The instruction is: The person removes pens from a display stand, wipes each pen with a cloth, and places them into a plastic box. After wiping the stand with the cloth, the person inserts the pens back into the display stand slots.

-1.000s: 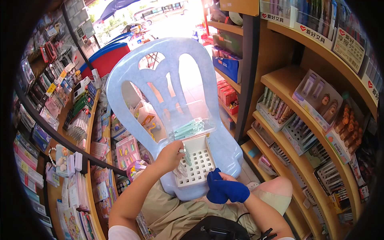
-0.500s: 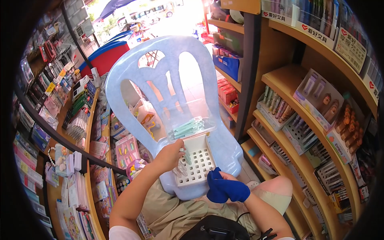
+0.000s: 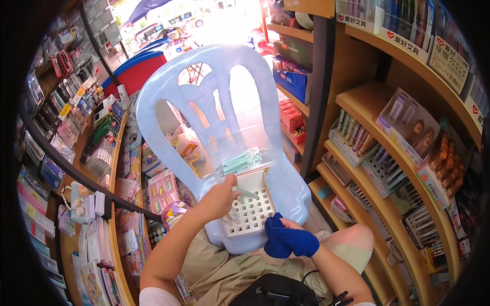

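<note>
My left hand (image 3: 221,197) is closed around a pale green pen (image 3: 248,193), whose end points right over the tray. Beneath it, the white perforated tray (image 3: 258,228) rests on the seat of a light blue plastic chair (image 3: 291,191). A few clear-and-white pens (image 3: 233,216) lie along the tray's left side. Just behind stands a clear plastic box (image 3: 235,137) with several mint-green pens (image 3: 243,161) inside. By the tray's front right corner, my right hand (image 3: 293,224) grips a dark blue cloth (image 3: 290,241) that covers most of it.
Wooden shelves (image 3: 357,102) with boxed pens rise close on the right. Packed stationery racks (image 3: 104,214) line the left, behind a dark curved rail (image 3: 66,173). A pink pen set (image 3: 164,189) lies left of the chair. Beyond the chair back is a bright street opening.
My left hand has shifted slightly up, and the pale green pen in it has turned to point right across the tray. My right hand and the cloth stay put.
</note>
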Available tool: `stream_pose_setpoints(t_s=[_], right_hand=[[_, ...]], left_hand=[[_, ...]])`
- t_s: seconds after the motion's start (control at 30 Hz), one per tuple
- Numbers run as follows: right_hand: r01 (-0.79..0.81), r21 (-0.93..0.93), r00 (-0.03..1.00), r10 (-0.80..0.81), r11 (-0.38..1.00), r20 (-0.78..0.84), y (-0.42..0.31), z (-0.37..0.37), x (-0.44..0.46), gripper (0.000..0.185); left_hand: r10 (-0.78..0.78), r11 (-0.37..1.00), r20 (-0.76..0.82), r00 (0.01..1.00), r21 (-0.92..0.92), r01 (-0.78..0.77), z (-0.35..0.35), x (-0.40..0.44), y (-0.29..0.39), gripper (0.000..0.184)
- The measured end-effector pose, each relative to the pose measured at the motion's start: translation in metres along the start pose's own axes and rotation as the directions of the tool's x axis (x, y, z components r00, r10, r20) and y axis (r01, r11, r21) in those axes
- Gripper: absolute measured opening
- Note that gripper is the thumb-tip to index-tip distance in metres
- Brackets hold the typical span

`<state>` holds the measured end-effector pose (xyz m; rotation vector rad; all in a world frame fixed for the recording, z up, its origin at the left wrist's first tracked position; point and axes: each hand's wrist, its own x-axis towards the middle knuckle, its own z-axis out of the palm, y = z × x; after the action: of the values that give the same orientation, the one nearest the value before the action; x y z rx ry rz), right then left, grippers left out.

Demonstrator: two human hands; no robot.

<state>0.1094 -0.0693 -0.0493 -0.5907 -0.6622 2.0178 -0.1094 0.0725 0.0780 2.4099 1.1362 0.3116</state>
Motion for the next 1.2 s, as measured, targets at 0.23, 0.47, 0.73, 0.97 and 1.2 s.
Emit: stream_pose_setpoints(t_s=[0.23,0.47,0.73,0.97,1.2], right_hand=[[0.086,0.153,0.985,-0.061,0.984,-0.159,-0.008,0.015,-0.003,0.02],[0.08,0.199,0.985,-0.047,0.977,-0.168,-0.017,0.022,-0.007,0.028],[0.131,0.184,0.972,-0.091,0.974,-0.215,-0.011,0.005,-0.015,0.032],[0.255,0.194,0.918,-0.174,0.947,-0.356,-0.023,0.011,-0.018,0.021],[0.369,0.047,0.864,-0.323,0.928,-0.385,-0.019,0.003,-0.014,0.013]], left_hand=[[-0.009,0.654,-0.003,1.0,-0.756,0.004,0.008,0.001,0.001,0.025],[-0.019,0.737,0.272,0.962,-0.647,0.198,0.059,-0.001,0.023,0.015],[-0.021,0.693,0.07,0.997,-0.718,0.065,0.13,-0.013,0.061,0.021],[-0.036,0.913,-0.335,0.942,-0.393,-0.105,0.13,-0.047,0.102,0.049],[-0.052,0.899,-0.133,0.99,-0.437,-0.011,0.147,-0.074,0.128,0.035]])
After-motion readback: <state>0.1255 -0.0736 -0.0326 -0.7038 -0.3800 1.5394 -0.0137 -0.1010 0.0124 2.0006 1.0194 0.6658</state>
